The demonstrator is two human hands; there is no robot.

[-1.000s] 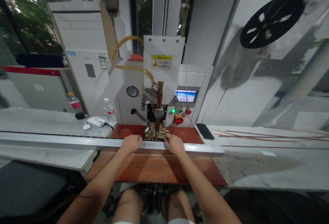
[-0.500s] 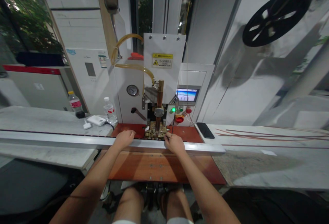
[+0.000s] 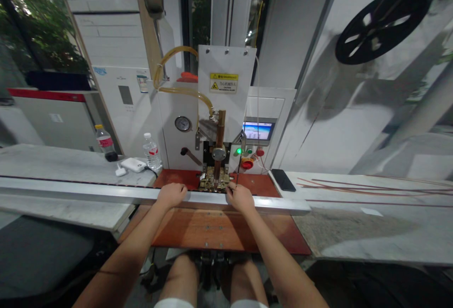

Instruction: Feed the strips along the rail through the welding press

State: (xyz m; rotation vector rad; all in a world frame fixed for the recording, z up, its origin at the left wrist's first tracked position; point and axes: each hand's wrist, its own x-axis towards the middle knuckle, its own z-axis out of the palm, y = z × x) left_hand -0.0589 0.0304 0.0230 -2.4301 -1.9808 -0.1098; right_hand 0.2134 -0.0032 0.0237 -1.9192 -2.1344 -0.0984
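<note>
My left hand [image 3: 172, 195] is closed, its fingers curled over the back edge of a long aluminium bar [image 3: 88, 193]. A thin dark strip [image 3: 76, 181] runs behind the bar and up to these fingers. My right hand [image 3: 241, 198] rests on the same bar, thumb and fingers pinched at the right side of the brass fixture [image 3: 215, 179]; what it pinches is too small to make out. Between my hands, the copper-coloured electrode [image 3: 219, 133] of a white press machine [image 3: 226, 70] points down into the fixture. My fingertips are partly hidden.
A reddish-brown board [image 3: 226, 228] lies under the bar. To the left stand a cola bottle [image 3: 105, 143], a water bottle [image 3: 152, 151] and a white power bank [image 3: 133, 164]. At right are a phone [image 3: 283, 180] and several thin strips [image 3: 347, 185]. A black reel [image 3: 382, 23] hangs above.
My left hand has shifted very slightly right and down, its fingers a little more curled. My right hand and the machine look the same. The view has moved a little.
</note>
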